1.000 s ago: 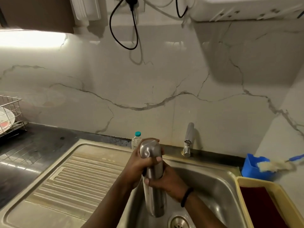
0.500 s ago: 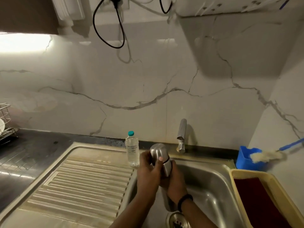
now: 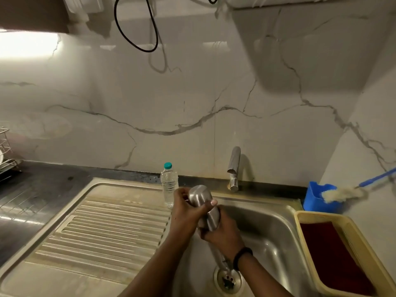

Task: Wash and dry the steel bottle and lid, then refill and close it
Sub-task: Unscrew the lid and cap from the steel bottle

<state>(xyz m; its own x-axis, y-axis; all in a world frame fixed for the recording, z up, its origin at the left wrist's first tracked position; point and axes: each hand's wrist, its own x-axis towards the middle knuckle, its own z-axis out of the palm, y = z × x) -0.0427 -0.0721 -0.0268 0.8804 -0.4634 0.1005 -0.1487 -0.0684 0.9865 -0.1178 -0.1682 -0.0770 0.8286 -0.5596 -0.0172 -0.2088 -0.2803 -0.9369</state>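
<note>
The steel bottle [image 3: 203,200] is upside down over the sink basin [image 3: 267,228], its rounded base up and its mouth end down near the drain [image 3: 228,279]. My left hand [image 3: 184,213] grips the upper part near the base, thumb across the front. My right hand [image 3: 222,232] grips the middle of the body just below. The bottle's mouth is hidden behind my right wrist. No lid is visible.
A small clear plastic water bottle [image 3: 169,184] with a teal cap stands on the drainboard [image 3: 107,228]. The tap [image 3: 234,168] is behind the basin. A yellow tub [image 3: 300,219], a blue holder [image 3: 317,196] with a brush [image 3: 340,194] and a dish rack [image 3: 5,155] flank the sink.
Both hands and the inverted bottle dropped lower toward the basin, uncovering the plastic water bottle behind. The grip on the bottle stays the same.
</note>
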